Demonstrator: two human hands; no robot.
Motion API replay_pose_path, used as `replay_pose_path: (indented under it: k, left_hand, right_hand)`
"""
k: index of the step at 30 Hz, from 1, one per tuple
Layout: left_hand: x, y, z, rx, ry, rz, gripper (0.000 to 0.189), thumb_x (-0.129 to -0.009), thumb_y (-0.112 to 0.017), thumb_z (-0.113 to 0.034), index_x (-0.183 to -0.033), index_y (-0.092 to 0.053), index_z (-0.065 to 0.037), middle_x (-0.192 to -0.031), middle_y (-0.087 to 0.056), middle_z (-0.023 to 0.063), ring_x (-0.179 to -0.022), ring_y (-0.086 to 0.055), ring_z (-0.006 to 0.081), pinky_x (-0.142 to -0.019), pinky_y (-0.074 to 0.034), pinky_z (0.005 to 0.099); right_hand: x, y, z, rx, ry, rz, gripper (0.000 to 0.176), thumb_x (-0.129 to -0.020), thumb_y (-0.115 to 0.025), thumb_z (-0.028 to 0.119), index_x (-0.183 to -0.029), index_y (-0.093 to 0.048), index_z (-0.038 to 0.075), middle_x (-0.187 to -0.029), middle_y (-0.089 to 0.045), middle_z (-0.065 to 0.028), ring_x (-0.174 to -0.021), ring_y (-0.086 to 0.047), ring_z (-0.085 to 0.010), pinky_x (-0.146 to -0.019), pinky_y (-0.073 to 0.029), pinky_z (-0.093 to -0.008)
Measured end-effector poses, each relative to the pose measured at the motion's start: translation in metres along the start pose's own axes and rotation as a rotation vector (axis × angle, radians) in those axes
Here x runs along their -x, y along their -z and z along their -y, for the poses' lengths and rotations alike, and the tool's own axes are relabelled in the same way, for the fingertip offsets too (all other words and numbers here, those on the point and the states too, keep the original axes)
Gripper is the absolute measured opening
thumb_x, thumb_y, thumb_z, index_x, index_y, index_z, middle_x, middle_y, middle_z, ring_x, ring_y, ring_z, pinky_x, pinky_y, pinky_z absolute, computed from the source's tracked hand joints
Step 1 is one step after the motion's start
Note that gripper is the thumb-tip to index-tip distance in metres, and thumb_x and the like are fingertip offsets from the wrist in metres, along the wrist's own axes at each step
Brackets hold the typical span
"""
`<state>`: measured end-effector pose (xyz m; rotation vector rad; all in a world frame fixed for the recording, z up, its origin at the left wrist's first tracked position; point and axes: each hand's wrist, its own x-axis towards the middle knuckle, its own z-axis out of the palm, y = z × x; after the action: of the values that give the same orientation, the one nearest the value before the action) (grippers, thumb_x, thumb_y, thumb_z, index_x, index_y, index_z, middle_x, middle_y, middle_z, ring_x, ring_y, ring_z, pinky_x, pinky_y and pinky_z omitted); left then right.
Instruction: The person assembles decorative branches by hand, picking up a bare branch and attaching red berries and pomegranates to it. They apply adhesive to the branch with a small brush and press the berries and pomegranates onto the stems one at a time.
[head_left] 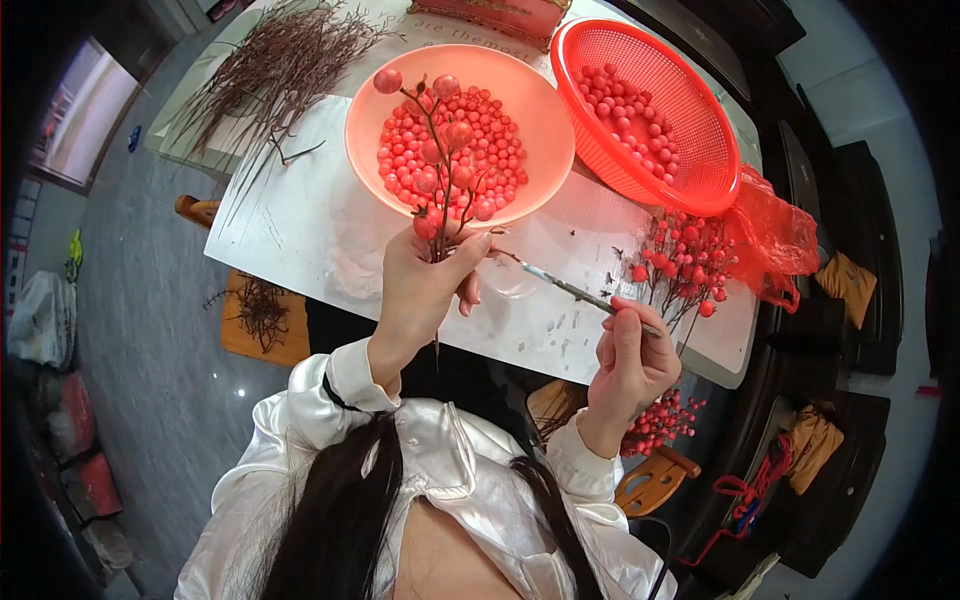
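Note:
My left hand (pixel 425 280) is closed round the stems of a berry branch (pixel 437 140), which stands upright in front of the pink bowl (pixel 365 150) of loose red berries. Between the thumb and fingers of my right hand (pixel 635 350) is a thin stick (pixel 585 295), slanting up to the left. Its pale tip reaches near a small twig end beside my left fingers; whether they touch is too small to tell. A red basket (pixel 700 110) with more berries stands to the right of the bowl.
Bare brown twigs (pixel 275 70) lie at the table's back left. Finished-looking berry sprays (pixel 690 250) and a red plastic bag (pixel 775 235) are at the right. More twigs rest on a wooden stool (pixel 235 330) at the left; another berry bunch (pixel 665 420) hangs below the right edge.

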<state>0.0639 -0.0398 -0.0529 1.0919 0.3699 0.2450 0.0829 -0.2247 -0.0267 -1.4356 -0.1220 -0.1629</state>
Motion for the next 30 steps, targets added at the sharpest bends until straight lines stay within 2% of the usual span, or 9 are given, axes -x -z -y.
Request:
replay_pose_path:
  k: [6, 8, 12, 15, 24, 25, 27, 28, 30]
  left_hand:
    - [-0.001, 0.005, -0.002, 0.019, -0.022, 0.002, 0.012, -0.083, -0.059, -0.009, -0.084, -0.060, 0.003, -0.075, -0.063, 0.0105, -0.048, -0.055, 0.0113, -0.041, -0.043, 0.0224]
    - [0.000, 0.008, -0.006, 0.031, -0.027, 0.000, 0.014, -0.083, -0.058, -0.009, -0.087, -0.060, 0.005, -0.073, -0.063, 0.0103, -0.052, -0.057, 0.0122, -0.045, -0.046, 0.0223]
    - [0.000, 0.015, -0.014, 0.061, 0.000, 0.016, 0.015, -0.083, -0.059, -0.009, -0.087, -0.060, 0.005, -0.075, -0.063, 0.0117, -0.056, -0.060, 0.0132, -0.048, -0.048, 0.0227]
    - [0.002, 0.020, -0.017, 0.084, 0.001, 0.021, 0.015, -0.084, -0.059, -0.010, -0.086, -0.059, 0.005, -0.076, -0.063, 0.0122, -0.055, -0.059, 0.0132, -0.047, -0.048, 0.0231]
    - [-0.003, 0.029, -0.015, 0.109, -0.069, 0.000, 0.015, -0.084, -0.059, -0.010, -0.085, -0.060, 0.004, -0.077, -0.064, 0.0119, -0.055, -0.059, 0.0141, -0.050, -0.049, 0.0248]
    - [-0.003, 0.030, -0.015, 0.108, -0.057, 0.004, 0.015, -0.084, -0.059, -0.011, -0.085, -0.060, 0.004, -0.076, -0.064, 0.0118, -0.056, -0.060, 0.0143, -0.051, -0.050, 0.0249]
    - [-0.003, 0.031, -0.016, 0.104, -0.033, 0.013, 0.015, -0.084, -0.060, -0.011, -0.084, -0.061, 0.004, -0.076, -0.064, 0.0118, -0.057, -0.061, 0.0147, -0.052, -0.050, 0.0252]
    - [-0.003, 0.031, -0.017, 0.115, -0.028, 0.005, 0.013, -0.084, -0.060, -0.010, -0.084, -0.060, 0.003, -0.074, -0.063, 0.0110, -0.058, -0.060, 0.0141, -0.052, -0.049, 0.0245]
    - [-0.003, 0.030, -0.018, 0.136, -0.017, -0.007, 0.009, -0.083, -0.060, -0.008, -0.082, -0.060, 0.002, -0.072, -0.062, 0.0093, -0.059, -0.060, 0.0129, -0.051, -0.046, 0.0230]
  right_hand:
    - [-0.007, -0.003, -0.005, 0.211, -0.043, 0.082, 0.009, -0.082, -0.060, 0.003, -0.089, -0.062, -0.003, -0.073, -0.056, -0.0023, -0.059, -0.045, -0.0041, -0.049, -0.031, -0.0165]
    - [-0.013, -0.009, -0.008, 0.288, -0.092, 0.218, 0.010, -0.083, -0.060, 0.003, -0.091, -0.062, -0.003, -0.073, -0.057, -0.0015, -0.058, -0.046, -0.0035, -0.049, -0.032, -0.0163]
    - [-0.021, -0.023, -0.032, 0.467, 0.031, 0.325, 0.007, -0.079, -0.062, 0.004, -0.083, -0.059, -0.001, -0.065, -0.058, -0.0037, -0.044, -0.039, -0.0042, -0.042, -0.031, -0.0198]
    - [-0.027, -0.028, -0.028, 0.589, -0.031, 0.437, 0.010, -0.080, -0.063, 0.006, -0.087, -0.060, -0.001, -0.070, -0.058, -0.0010, -0.051, -0.041, -0.0021, -0.046, -0.032, -0.0181]
    - [-0.048, -0.020, -0.006, 0.979, 0.356, 0.468, 0.026, -0.071, -0.071, 0.015, -0.093, -0.063, 0.004, -0.076, -0.060, -0.0074, -0.050, -0.044, -0.0125, -0.048, -0.037, -0.0252]
    - [-0.054, -0.020, 0.000, 0.998, 0.356, 0.445, 0.025, -0.073, -0.069, 0.016, -0.094, -0.063, 0.004, -0.077, -0.060, -0.0082, -0.053, -0.046, -0.0144, -0.050, -0.038, -0.0264]
    - [-0.071, -0.027, 0.020, 1.050, 0.294, 0.422, 0.024, -0.074, -0.067, 0.025, -0.088, -0.063, 0.006, -0.081, -0.061, -0.0102, -0.071, -0.060, -0.0271, -0.060, -0.046, -0.0345]
    - [-0.081, -0.033, 0.021, 1.021, 0.447, 0.396, 0.022, -0.076, -0.065, 0.024, -0.087, -0.063, 0.005, -0.080, -0.060, -0.0106, -0.073, -0.059, -0.0273, -0.061, -0.045, -0.0351]
    - [-0.100, -0.058, 0.030, 1.020, 0.462, 0.496, 0.021, -0.075, -0.065, 0.022, -0.085, -0.062, 0.004, -0.077, -0.058, -0.0124, -0.073, -0.058, -0.0289, -0.061, -0.044, -0.0364]
